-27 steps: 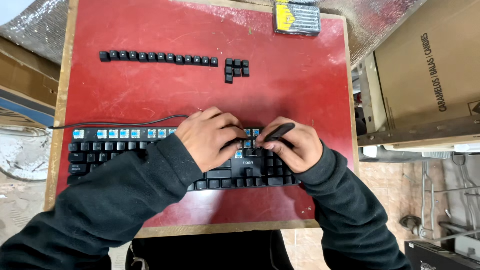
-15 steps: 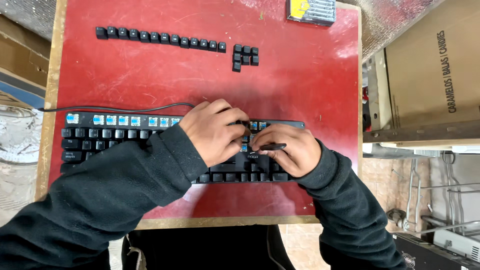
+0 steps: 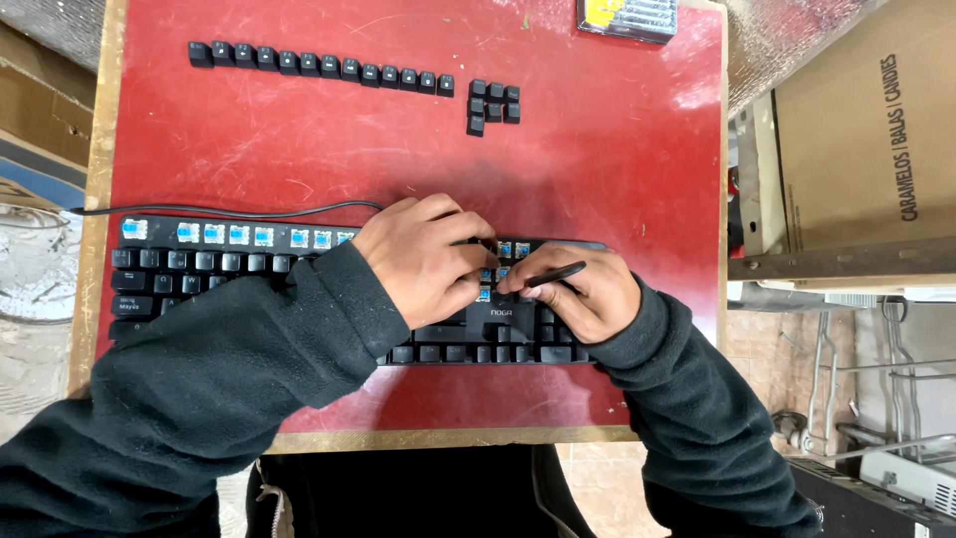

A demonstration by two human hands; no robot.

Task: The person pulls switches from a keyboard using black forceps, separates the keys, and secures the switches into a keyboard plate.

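A black keyboard (image 3: 199, 274) with a dark cable lies across the near part of a red tabletop (image 3: 597, 159). Several of its top-row keys are off, showing blue switches. My left hand (image 3: 423, 261) rests on the keyboard's right part, fingers curled over a spot with bare blue switches. My right hand (image 3: 583, 294) sits beside it and holds a thin black tool (image 3: 553, 276), tip pointing left at the same spot. A row of removed black keycaps (image 3: 319, 68) lies at the far side, with a small cluster of keycaps (image 3: 491, 103) to its right.
A small yellow and black box (image 3: 627, 15) sits at the table's far right edge. A large cardboard box (image 3: 866, 139) stands to the right of the table. Metal frame parts (image 3: 846, 399) lie on the floor at the lower right.
The tool in my right hand has dropped lower, closer to the keys, and both hands have drawn together over the bare switches. The view has shifted slightly.
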